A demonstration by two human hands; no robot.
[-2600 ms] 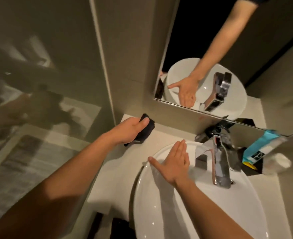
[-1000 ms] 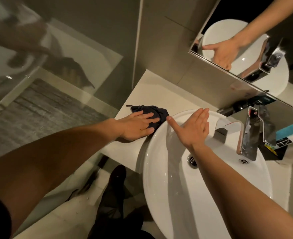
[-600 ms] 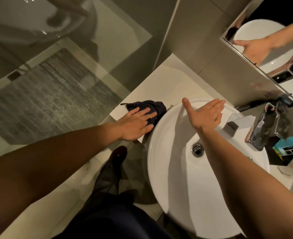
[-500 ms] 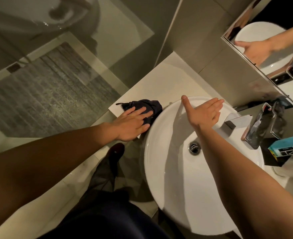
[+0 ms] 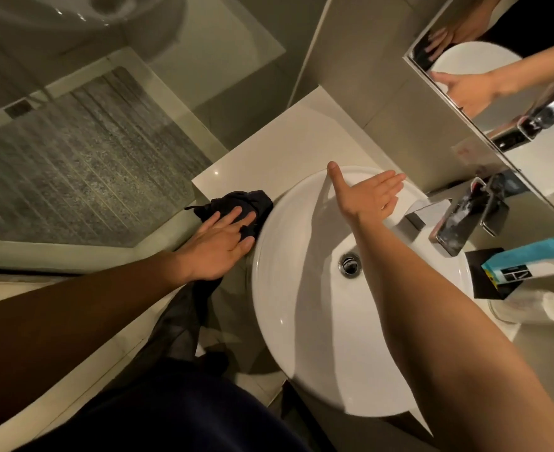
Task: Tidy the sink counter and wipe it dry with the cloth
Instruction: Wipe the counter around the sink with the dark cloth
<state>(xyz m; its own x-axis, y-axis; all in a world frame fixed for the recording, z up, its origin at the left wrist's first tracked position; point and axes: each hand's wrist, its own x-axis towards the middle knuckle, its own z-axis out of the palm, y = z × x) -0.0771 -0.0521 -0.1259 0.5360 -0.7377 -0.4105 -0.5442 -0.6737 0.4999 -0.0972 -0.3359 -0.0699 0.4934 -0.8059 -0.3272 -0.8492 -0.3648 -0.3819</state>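
Observation:
A dark cloth [image 5: 236, 200] lies crumpled on the pale counter [image 5: 285, 141], at the counter's near left corner against the round white basin [image 5: 305, 321]. My left hand [image 5: 218, 244] presses flat on the cloth, fingers spread over it. My right hand [image 5: 365, 194] rests open on the basin's far rim, fingers together and thumb pointing away, holding nothing.
A chrome tap [image 5: 465, 216] stands at the basin's back right. Beside it are a black holder [image 5: 487, 275] with a blue and white box [image 5: 536, 261] and a clear cup [image 5: 527, 306]. A mirror [image 5: 514, 93] hangs above. A glass shower screen [image 5: 83, 158] is on the left.
My left hand has slid the cloth from the counter's back toward its near left corner beside the basin. My right hand stays on the basin rim. The camera has tilted further down.

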